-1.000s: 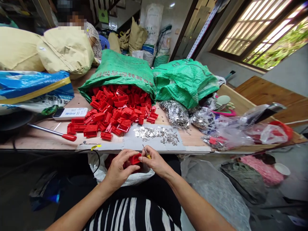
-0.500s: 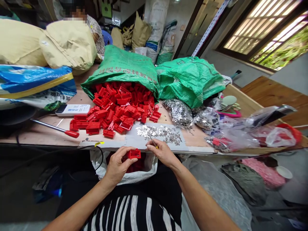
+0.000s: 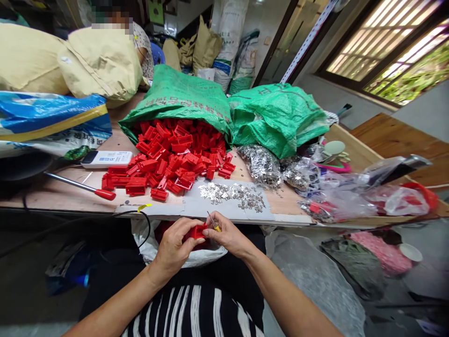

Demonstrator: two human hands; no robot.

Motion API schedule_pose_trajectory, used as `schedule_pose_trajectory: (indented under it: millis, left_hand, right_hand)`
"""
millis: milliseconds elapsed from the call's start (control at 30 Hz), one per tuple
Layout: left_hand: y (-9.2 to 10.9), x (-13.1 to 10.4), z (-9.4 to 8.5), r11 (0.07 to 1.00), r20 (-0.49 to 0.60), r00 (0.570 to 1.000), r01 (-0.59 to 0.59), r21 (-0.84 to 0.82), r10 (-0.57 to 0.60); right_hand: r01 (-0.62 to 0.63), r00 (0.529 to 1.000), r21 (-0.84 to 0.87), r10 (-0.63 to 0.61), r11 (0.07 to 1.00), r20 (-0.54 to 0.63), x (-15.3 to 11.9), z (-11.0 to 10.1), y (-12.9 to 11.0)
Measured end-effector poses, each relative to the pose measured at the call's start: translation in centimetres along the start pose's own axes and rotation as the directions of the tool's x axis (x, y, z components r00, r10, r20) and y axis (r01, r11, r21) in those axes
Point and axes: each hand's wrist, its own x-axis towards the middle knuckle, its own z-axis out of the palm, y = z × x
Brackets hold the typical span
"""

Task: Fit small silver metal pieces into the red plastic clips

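Observation:
My left hand [image 3: 177, 241] grips a red plastic housing [image 3: 198, 231] over the open white sack [image 3: 150, 255] in my lap. Against the housing's right end are the fingers of my right hand [image 3: 224, 233]. That hand is closed around a small yellow-handled screwdriver-like tool [image 3: 216, 228], its thin metal shaft pointing up and left. Whether a metal piece is also pinched there is hidden. Small flat metal pieces [image 3: 224, 193] lie spread on a grey sheet [image 3: 196, 208] just beyond my hands. A heap of similar red housings [image 3: 168, 164] spills from a green woven sack [image 3: 189, 89].
On the left, a red-handled rod [image 3: 101, 193] lies near a white box [image 3: 108, 159]. Bags of metal parts [image 3: 261, 164] and a second green sack [image 3: 277, 112] stand to the right, beside a cluttered wooden tray [image 3: 358, 135]. Another person [image 3: 142, 42] sits behind the large beige sacks [image 3: 101, 65].
My right hand has moved from the edge of the metal pieces down and left to the red housing, bringing the yellow-handled tool along. My left hand still holds the housing, now turned slightly.

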Motion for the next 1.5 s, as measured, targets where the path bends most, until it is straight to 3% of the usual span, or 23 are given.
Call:
schedule_pose_trajectory:
  millis: [267,500,700,767,867,933,1000,1100,1200,1333,1500]
  left_hand:
    - [0.0,-0.6,0.2,0.99,0.02,0.998,0.064,-0.127,-0.062]
    - [-0.3,-0.8,-0.1,0.997,0.04,0.999,0.034,-0.073,-0.031]
    - [-1.5,-0.5,-0.2,0.911,0.107,0.973,0.229,-0.342,-0.204]
    - [-1.7,-0.4,0.0,0.857,0.118,0.957,0.291,-0.426,-0.266]
    - [-1.9,-0.2,0.2,0.836,0.101,0.955,0.293,-0.463,-0.279]
    - [-1.9,-0.1,0.2,0.869,0.077,0.965,0.26,-0.42,-0.251]
    - [-2.0,0.0,0.1,0.915,0.045,0.977,0.212,-0.343,-0.209]
    - [-2.2,-0.1,0.0,0.968,-0.002,0.992,0.126,-0.215,-0.129]
    - [-2.4,-0.1,-0.2,0.991,-0.014,0.999,0.05,-0.121,-0.052]
    - [-2.8,-0.1,-0.4,0.991,-0.027,0.998,0.061,-0.121,-0.064]
    - [-3.2,0.1,0.1,0.916,-0.039,0.982,0.156,-0.368,-0.183]
  right_hand:
    - [-0.051,0.994,0.141,0.036,0.989,0.106,-1.2,0.0,0.0]
    - [-0.034,0.993,0.19,0.012,0.981,0.116,-1.5,0.0,-0.1]
    - [-0.041,0.989,0.182,0.014,0.983,0.149,-1.3,-0.1,0.1]
    - [-0.036,0.993,0.086,0.026,0.996,0.115,-0.9,-0.6,-0.2]
    - [0.042,0.984,-0.304,-0.093,0.952,-0.153,0.0,-2.1,-0.9]
    - [-0.007,0.909,-0.601,-0.245,0.799,-0.337,0.8,-3.3,-1.2]
    - [-0.124,0.857,-0.761,-0.318,0.637,-0.406,1.6,-4.2,-1.4]
    - [-0.252,0.846,-0.832,-0.305,0.494,-0.438,2.6,-4.6,-1.3]
    - [-0.323,0.829,-0.839,-0.296,0.438,-0.474,3.3,-4.4,-1.1]
    - [-0.29,0.833,-0.839,-0.309,0.46,-0.458,3.3,-4.4,-1.0]
    - [-0.222,0.836,-0.817,-0.327,0.532,-0.441,2.7,-5.1,-1.0]
